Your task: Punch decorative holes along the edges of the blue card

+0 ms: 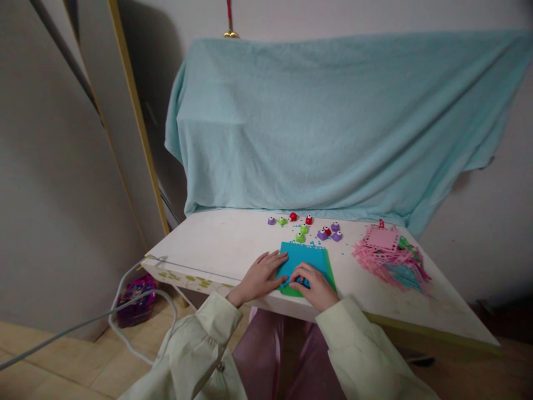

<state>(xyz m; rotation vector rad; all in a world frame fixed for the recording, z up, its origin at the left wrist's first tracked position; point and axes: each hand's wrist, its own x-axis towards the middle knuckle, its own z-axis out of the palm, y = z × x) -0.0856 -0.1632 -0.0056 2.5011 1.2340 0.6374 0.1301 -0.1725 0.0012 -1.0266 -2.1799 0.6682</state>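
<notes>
Two bare hands rested on a blue sheet of craft paper point(306, 258) at the near edge of a white table point(216, 244). The left hand point(260, 276) lay flat and open, fingers spread, pinning the sheet's left edge. The right hand point(315, 286) was curled over the sheet's near edge, fingertips pressed down on a small blue object; whether it was gripped could not be told. A green sheet point(332, 272) showed beneath the blue one along the right and near edges.

The paper looked thin, light and floppy, likely to crease or slide on the smooth tabletop; it would be best taken by an edge or corner, pinched lightly.

At 12 o'clock from the sheets sat a cluster of small paper punches point(306, 225) in purple, green and red, with tiny blue punched bits scattered nearby. At 2 o'clock lay a pile of pink paper scraps point(389, 255). Bare tabletop stretched toward 10 o'clock, giving the most room to move. The sheets sat just beside the table's near edge, so a slip toward 6 o'clock could drop them. A pale blue cloth point(333, 122) hung behind the table.
</notes>
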